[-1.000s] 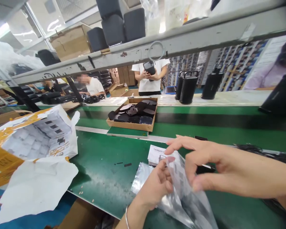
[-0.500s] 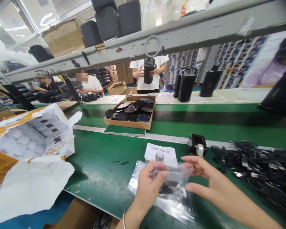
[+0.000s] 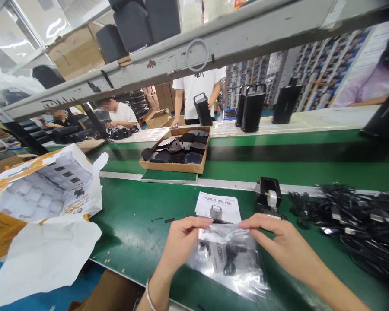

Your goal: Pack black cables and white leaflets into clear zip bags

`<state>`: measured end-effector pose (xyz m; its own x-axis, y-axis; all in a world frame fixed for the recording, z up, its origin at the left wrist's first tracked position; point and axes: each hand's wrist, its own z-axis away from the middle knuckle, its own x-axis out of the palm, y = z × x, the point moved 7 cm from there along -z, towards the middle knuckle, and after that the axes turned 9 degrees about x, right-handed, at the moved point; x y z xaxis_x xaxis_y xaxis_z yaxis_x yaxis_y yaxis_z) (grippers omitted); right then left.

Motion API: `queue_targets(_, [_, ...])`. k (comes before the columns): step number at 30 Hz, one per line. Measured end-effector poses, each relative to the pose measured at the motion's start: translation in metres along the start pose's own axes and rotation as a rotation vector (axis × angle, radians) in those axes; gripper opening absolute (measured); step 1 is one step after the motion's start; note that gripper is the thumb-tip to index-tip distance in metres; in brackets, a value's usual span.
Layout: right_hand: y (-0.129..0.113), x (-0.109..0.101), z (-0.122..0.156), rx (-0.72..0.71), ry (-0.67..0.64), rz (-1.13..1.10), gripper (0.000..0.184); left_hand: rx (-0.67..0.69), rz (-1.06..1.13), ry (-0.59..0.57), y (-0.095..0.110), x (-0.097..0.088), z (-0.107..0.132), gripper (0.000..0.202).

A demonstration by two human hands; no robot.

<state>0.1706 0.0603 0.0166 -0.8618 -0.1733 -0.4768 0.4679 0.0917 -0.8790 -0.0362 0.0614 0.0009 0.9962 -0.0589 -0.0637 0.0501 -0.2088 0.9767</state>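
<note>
Between my hands lies a clear plastic bag (image 3: 246, 270) with a coiled black cable (image 3: 230, 261) and a printed manual showing through it. Thumb and fingers of my left hand (image 3: 184, 239) pinch the bag's upper left corner. At the upper right corner, my right hand (image 3: 272, 235) pinches the same edge. Just beyond the bag is a stack of white manuals (image 3: 218, 206) marked "THUNDER TRAIL PRO". A black tape dispenser (image 3: 267, 194) stands behind my right hand.
A heap of black cables (image 3: 350, 220) lies at right. On the left is a torn carton (image 3: 6, 216) of white papers. A cardboard tray (image 3: 175, 166) of dark parts sits farther back, below the grey shelf beam (image 3: 240, 43). Black speakers (image 3: 253, 110) and a co-worker (image 3: 194, 95) are beyond.
My hands have moved onto the bag's top corners and the bag lies flatter, its contents clearer. Across the bench, the co-worker has lowered the black speaker and moved one hand off it.
</note>
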Motion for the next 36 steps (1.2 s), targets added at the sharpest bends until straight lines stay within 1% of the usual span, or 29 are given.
queue_targets(1, [0.001, 0.0, 0.0, -0.018, -0.009, 0.004, 0.024, -0.028, 0.081, 0.012, -0.002, -0.004, 0.0, 0.011])
queue_targets(2, [0.002, 0.0, -0.001, -0.039, -0.014, 0.003, 0.025, -0.058, 0.177, 0.029, -0.004, -0.006, 0.0, 0.018])
queue_targets(3, [0.002, -0.001, -0.001, -0.06, -0.011, -0.005, 0.025, -0.082, 0.268, 0.043, -0.005, -0.007, 0.001, 0.029])
queue_targets(5, [0.001, -0.001, -0.002, -0.093, -0.005, -0.031, 0.026, -0.109, 0.36, 0.036, -0.007, -0.002, 0.001, 0.051])
queue_targets(6, [0.001, 0.0, -0.002, -0.101, -0.009, -0.047, 0.026, -0.125, 0.344, 0.01, -0.008, 0.004, 0.002, 0.057])
queue_targets(7, [0.001, 0.001, -0.002, -0.104, -0.019, -0.061, 0.026, -0.148, 0.297, -0.019, -0.011, 0.012, 0.003, 0.058])
queue_targets(9, [0.005, 0.001, -0.002, -0.09, -0.04, -0.076, 0.026, -0.197, 0.193, -0.055, -0.019, 0.026, 0.005, 0.048])
queue_targets(10, [0.009, -0.002, -0.002, -0.063, -0.025, -0.083, 0.023, -0.212, 0.164, -0.052, -0.023, 0.032, 0.006, 0.042])
queue_targets(11, [0.017, -0.009, -0.003, -0.019, 0.027, -0.09, 0.02, -0.217, 0.152, -0.037, -0.027, 0.037, 0.007, 0.039])
queue_targets(12, [0.026, -0.02, -0.003, 0.047, 0.124, -0.076, 0.022, -0.211, 0.149, -0.014, -0.03, 0.04, 0.008, 0.037])
queue_targets(15, [0.059, -0.061, 0.003, 0.295, 0.495, 0.093, 0.04, -0.184, 0.133, 0.068, -0.037, 0.041, 0.011, 0.032])
queue_targets(16, [0.066, -0.071, 0.004, 0.352, 0.564, 0.163, 0.042, -0.179, 0.125, 0.08, -0.039, 0.041, 0.012, 0.03])
queue_targets(17, [0.071, -0.077, 0.003, 0.392, 0.59, 0.217, 0.042, -0.176, 0.124, 0.084, -0.04, 0.042, 0.013, 0.029])
queue_targets(18, [0.074, -0.08, 0.001, 0.412, 0.579, 0.239, 0.041, -0.173, 0.129, 0.084, -0.041, 0.042, 0.014, 0.029])
queue_targets(20, [0.077, -0.078, -0.006, 0.424, 0.51, 0.211, 0.038, -0.172, 0.154, 0.085, -0.043, 0.044, 0.015, 0.03])
queue_targets(22, [0.077, -0.071, -0.009, 0.441, 0.463, 0.134, 0.036, -0.17, 0.184, 0.088, -0.043, 0.046, 0.016, 0.032])
queue_targets(24, [0.076, -0.063, -0.007, 0.455, 0.473, 0.026, 0.037, -0.161, 0.203, 0.096, -0.043, 0.048, 0.016, 0.033])
queue_targets(26, [0.074, -0.054, 0.0, 0.452, 0.512, -0.075, 0.042, -0.149, 0.217, 0.098, -0.043, 0.049, 0.016, 0.033])
queue_targets(28, [0.074, -0.043, 0.008, 0.428, 0.536, -0.122, 0.045, -0.145, 0.223, 0.101, -0.043, 0.049, 0.016, 0.033])
queue_targets(32, [0.081, -0.026, 0.02, 0.401, 0.556, -0.037, 0.039, -0.153, 0.228, 0.103, -0.044, 0.051, 0.015, 0.033])
queue_targets(36, [0.091, -0.023, 0.032, 0.419, 0.539, 0.112, 0.032, -0.145, 0.222, 0.116, -0.04, 0.051, 0.015, 0.033])
